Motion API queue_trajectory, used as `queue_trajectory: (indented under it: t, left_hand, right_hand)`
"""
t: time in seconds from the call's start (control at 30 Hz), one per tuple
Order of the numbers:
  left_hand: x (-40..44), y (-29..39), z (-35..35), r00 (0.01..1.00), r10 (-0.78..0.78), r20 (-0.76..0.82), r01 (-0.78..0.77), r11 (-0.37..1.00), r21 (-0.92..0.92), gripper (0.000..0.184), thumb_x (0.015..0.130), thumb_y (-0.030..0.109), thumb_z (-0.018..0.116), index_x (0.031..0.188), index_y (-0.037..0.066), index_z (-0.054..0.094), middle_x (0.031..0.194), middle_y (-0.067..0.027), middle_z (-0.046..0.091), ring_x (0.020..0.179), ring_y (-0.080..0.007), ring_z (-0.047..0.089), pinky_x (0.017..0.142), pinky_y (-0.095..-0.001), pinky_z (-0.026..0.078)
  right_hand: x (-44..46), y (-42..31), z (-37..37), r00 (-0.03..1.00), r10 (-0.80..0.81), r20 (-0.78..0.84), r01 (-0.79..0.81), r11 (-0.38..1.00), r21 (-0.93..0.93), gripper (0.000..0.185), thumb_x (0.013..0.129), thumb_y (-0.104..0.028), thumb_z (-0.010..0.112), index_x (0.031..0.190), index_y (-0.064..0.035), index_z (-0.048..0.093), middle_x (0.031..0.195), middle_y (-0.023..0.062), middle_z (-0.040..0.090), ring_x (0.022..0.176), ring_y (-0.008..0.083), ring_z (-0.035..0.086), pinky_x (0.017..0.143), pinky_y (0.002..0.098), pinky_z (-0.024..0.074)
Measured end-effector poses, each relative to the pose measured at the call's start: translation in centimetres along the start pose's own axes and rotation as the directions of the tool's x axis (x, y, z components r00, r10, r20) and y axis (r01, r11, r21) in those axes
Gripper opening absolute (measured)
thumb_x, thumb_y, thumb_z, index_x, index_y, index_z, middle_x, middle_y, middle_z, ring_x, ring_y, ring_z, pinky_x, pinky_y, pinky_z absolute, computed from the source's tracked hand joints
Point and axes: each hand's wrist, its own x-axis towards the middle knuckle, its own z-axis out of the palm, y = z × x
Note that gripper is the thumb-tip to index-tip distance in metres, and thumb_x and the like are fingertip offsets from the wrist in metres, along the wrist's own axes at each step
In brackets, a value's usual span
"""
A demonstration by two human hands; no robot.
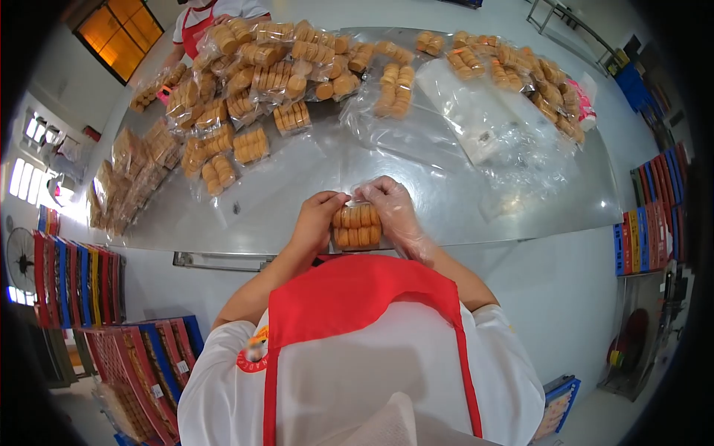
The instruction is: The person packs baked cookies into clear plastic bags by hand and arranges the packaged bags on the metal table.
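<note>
A clear plastic bag of round golden cookies (357, 227), packed in two rows, lies at the table's near edge in front of my red apron. My left hand (321, 214), bare, is closed on the bag's upper left corner with thumb and fingertips. On the other side my right hand (392, 209), in a thin clear glove, pinches the bag's top edge. Both hands' fingertips nearly meet above the cookies. How the bag's mouth is folded is hidden by the fingers.
Filled cookie bags (275, 78) form a big heap at the far left of the metal table (297, 175). Flat, darker packets (137, 163) lie at left. Empty plastic bags (483, 126) spread at right, near more cookie bags (550, 89). A co-worker (197, 30) stands beyond the heap.
</note>
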Motion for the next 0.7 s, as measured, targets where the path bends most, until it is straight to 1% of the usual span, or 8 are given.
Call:
queue_trajectory:
  t: [0.07,0.1,0.2,0.3,0.47,0.5,0.6,0.7]
  left_hand:
    - [0.0,-0.1,0.2,0.999,0.004,-0.032,-0.004,1.0,-0.006,0.019,0.096,0.011,0.062,0.107,-0.004,0.062,0.094,-0.0091,0.065,0.086,-0.0171,0.063,0.077,-0.0311,0.053]
    - [0.2,-0.3,-0.1,1.0,-0.002,-0.019,0.002,1.0,-0.009,0.019,0.096,0.011,0.062,0.107,-0.004,0.062,0.095,-0.0096,0.064,0.087,-0.0177,0.063,0.078,-0.0317,0.054]
    - [0.2,-0.7,-0.5,0.999,-0.04,0.023,0.041,0.998,-0.042,0.018,0.096,0.008,0.06,0.108,-0.005,0.061,0.099,-0.0113,0.064,0.09,-0.0198,0.064,0.082,-0.0336,0.055]
    - [-1.1,-0.1,0.3,0.993,-0.096,0.068,0.102,0.99,-0.094,0.018,0.095,0.006,0.059,0.109,-0.005,0.06,0.104,-0.013,0.063,0.095,-0.0218,0.065,0.087,-0.0357,0.055]
    - [-2.1,0.5,0.3,0.989,-0.141,0.044,0.146,0.978,-0.151,0.021,0.092,0.003,0.058,0.111,-0.006,0.06,0.107,-0.0146,0.064,0.101,-0.0243,0.063,0.094,-0.0382,0.053]
    - [-2.1,0.6,0.2,0.989,-0.137,0.061,0.146,0.975,-0.165,0.021,0.091,0.002,0.057,0.111,-0.006,0.06,0.108,-0.0151,0.064,0.101,-0.0249,0.063,0.095,-0.0387,0.052]
    - [-2.0,0.4,-0.8,0.985,-0.127,0.115,0.15,0.963,-0.222,0.023,0.088,0.0,0.056,0.11,-0.006,0.061,0.11,-0.0164,0.064,0.104,-0.0263,0.063,0.096,-0.0399,0.051]
    - [-1.7,-0.2,-1.6,0.983,-0.094,0.156,0.135,0.952,-0.276,0.023,0.087,-0.001,0.055,0.108,-0.007,0.062,0.112,-0.0177,0.064,0.105,-0.0272,0.062,0.097,-0.0406,0.051]
  right_hand:
    - [-0.1,0.3,0.2,1.0,0.013,-0.007,-0.013,0.999,0.045,0.013,0.098,-0.012,0.059,0.095,-0.0001,0.059,0.096,0.0092,0.065,0.091,0.0139,0.06,0.086,0.0285,0.0509]
    - [-0.2,-0.1,0.5,1.0,0.023,-0.01,-0.022,0.998,0.067,0.014,0.098,-0.014,0.059,0.095,-0.0003,0.059,0.095,0.009,0.064,0.092,0.0136,0.06,0.085,0.0282,0.0505]
    - [-1.0,-2.2,0.1,0.967,0.25,0.043,-0.247,0.967,-0.065,0.019,0.094,-0.017,0.065,0.101,-0.0001,0.061,0.1,0.0075,0.064,0.092,0.0146,0.059,0.087,0.0299,0.0495]
    - [-0.8,-0.2,-1.0,0.957,0.234,0.169,-0.216,0.969,-0.121,0.022,0.093,-0.02,0.065,0.103,0.0,0.061,0.1,0.0065,0.062,0.092,0.0141,0.057,0.085,0.0299,0.0489]
    - [-0.7,-0.1,-0.8,0.948,0.28,0.151,-0.274,0.96,-0.061,0.021,0.093,-0.016,0.063,0.105,0.0013,0.062,0.103,0.0091,0.063,0.097,0.0152,0.058,0.089,0.0301,0.0485]
    - [-0.6,-0.4,-0.6,0.947,0.29,0.142,-0.284,0.957,-0.057,0.021,0.092,-0.015,0.063,0.105,0.0018,0.062,0.104,0.0099,0.064,0.098,0.0155,0.058,0.09,0.03,0.0484]
    - [-0.7,-0.7,-0.8,0.93,0.287,0.23,-0.292,0.956,-0.014,0.021,0.092,-0.013,0.062,0.106,0.0027,0.062,0.108,0.012,0.064,0.101,0.0172,0.059,0.093,0.0317,0.0483]
    - [0.2,0.1,-0.8,0.954,0.186,0.237,-0.146,0.974,-0.176,0.021,0.092,-0.011,0.061,0.107,0.0025,0.062,0.112,0.0126,0.064,0.103,0.0191,0.06,0.096,0.0336,0.0475]
